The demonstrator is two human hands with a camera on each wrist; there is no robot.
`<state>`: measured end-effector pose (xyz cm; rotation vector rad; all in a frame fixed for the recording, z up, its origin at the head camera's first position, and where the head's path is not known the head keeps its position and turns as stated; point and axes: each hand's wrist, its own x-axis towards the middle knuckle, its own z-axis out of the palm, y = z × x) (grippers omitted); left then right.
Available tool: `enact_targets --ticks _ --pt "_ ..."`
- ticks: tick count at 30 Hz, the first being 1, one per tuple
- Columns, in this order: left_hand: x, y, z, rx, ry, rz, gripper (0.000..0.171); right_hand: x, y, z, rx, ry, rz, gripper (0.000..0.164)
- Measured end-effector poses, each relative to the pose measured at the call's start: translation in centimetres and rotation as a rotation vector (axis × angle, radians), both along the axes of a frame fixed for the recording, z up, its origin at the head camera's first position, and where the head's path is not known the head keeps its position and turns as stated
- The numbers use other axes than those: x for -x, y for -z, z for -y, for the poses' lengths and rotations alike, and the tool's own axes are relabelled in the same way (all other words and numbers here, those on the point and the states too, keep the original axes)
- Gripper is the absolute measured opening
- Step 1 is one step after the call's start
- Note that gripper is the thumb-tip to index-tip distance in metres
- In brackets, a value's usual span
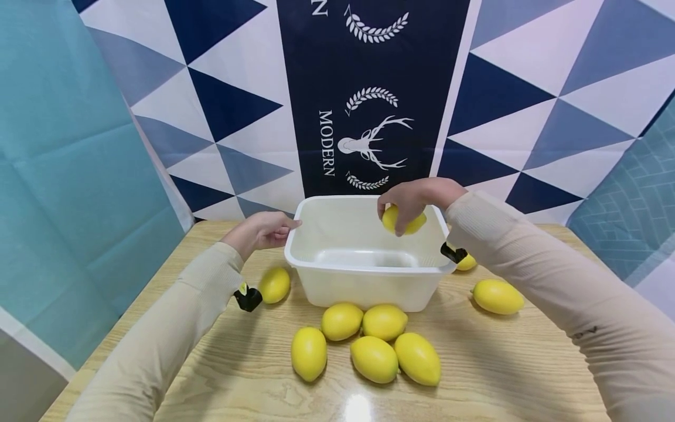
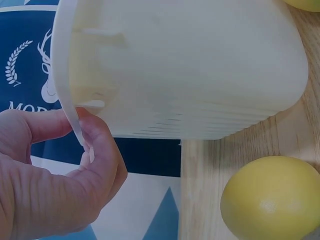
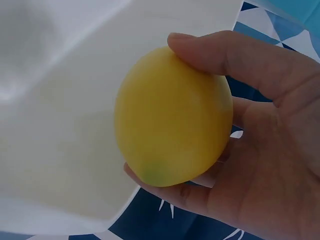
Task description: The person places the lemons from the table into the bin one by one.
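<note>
A white plastic basin (image 1: 364, 287) stands upright towards the back of the wooden table. My left hand (image 1: 268, 230) pinches its left rim, thumb on top and fingers curled beneath, as the left wrist view shows closely. In my right hand (image 1: 413, 202) is a yellow lemon (image 3: 172, 117) with a greenish tip, gripped between thumb and fingers. That hand holds it over the right part of the basin's opening, near the back rim. The visible basin floor bears no fruit. Just left of the basin lies another lemon (image 1: 275, 285), below my left hand.
Several lemons (image 1: 374, 359) cluster on the table in front of the basin. To the right lies a lemon (image 1: 498, 296), and another (image 1: 466, 262) is partly hidden by my right sleeve. A patterned cloth (image 1: 237, 117) hangs behind the table (image 1: 237, 363).
</note>
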<state>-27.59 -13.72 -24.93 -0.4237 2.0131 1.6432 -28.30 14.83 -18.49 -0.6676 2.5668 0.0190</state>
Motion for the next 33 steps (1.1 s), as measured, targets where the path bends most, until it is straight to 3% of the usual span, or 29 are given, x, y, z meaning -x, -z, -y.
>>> enact_targets --ticks 14,22,28,33 --pt "0.2 0.1 0.0 -0.013 0.0 -0.007 0.029 -0.3 0.3 -0.2 0.003 0.022 -0.003 0.046" --pt "0.3 0.1 0.0 -0.024 0.019 -0.008 0.014 -0.8 0.0 -1.4 0.009 0.045 -0.041 0.048" --pt "0.3 0.0 0.1 -0.024 0.026 -0.013 0.012 -1.5 -0.4 -3.4 0.055 0.014 -0.107 0.045" --pt "0.4 0.1 0.1 -0.033 0.026 -0.015 0.012 -2.8 -0.5 -5.4 0.151 -0.013 -0.22 0.041"
